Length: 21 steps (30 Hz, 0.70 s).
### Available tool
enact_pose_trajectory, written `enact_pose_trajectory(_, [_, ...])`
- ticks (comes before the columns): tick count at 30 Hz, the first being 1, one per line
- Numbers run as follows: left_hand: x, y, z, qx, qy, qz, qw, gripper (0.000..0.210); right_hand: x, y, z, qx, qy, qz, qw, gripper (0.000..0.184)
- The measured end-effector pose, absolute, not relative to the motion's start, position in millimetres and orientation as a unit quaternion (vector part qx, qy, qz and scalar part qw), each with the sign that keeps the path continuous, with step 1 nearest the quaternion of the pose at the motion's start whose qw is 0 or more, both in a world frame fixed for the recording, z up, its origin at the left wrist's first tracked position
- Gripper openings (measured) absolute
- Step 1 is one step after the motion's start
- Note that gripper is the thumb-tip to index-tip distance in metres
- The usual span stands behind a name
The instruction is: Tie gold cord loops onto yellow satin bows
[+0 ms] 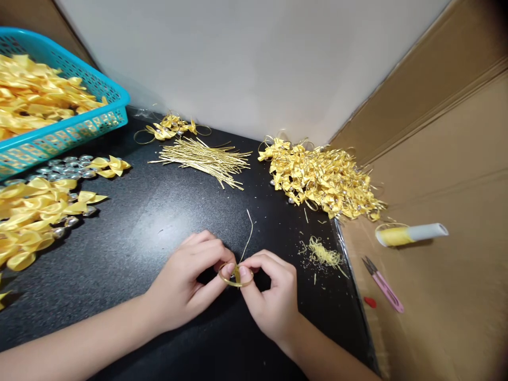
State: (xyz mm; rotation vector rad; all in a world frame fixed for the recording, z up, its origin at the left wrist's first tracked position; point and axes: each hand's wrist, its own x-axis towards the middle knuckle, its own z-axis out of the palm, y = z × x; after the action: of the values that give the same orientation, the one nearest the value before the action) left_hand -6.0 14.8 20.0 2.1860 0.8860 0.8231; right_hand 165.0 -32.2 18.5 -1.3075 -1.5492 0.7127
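Observation:
Over the front middle of the black table, my left hand (194, 283) and my right hand (273, 296) meet, thumbs and forefingers pinched together. Between them is a loop of gold cord (239, 286), with a thumb of each hand on it. A thin thread (251, 233) rises from the fingertips and curves away over the tabletop. Whatever else lies within the pinch is mostly hidden by the fingers. Beyond the hands is a bundle of cut gold cords (206, 161).
Left are a blue basket (119, 100) of yellow ribbon bows, loose bows (39, 206) and silver beads (69, 169). Looped bows (321, 177) are heaped at back right, with fewer bows (174, 127) behind the cords. Thread scraps (323, 254), pink snips (387, 291) and a thread tube (397, 236) are right.

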Motion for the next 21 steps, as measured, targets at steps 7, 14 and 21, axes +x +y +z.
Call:
enact_pose_trajectory(7, [-8,23,19,0.852,0.387,0.194,0.296,0.008,172,-25,20,-0.577,-0.6,0.319,0.452,0.017])
enact_pose_trajectory(14, [-8,22,9,0.867,0.369,0.168,0.291,0.009,171,-25,16,-0.623,-0.596,0.343,0.373,0.016])
enact_pose_trajectory(21, [-8,19,10,0.855,0.379,0.168,0.311,0.001,173,-29,15,-0.611,-0.632,0.304,0.367,0.012])
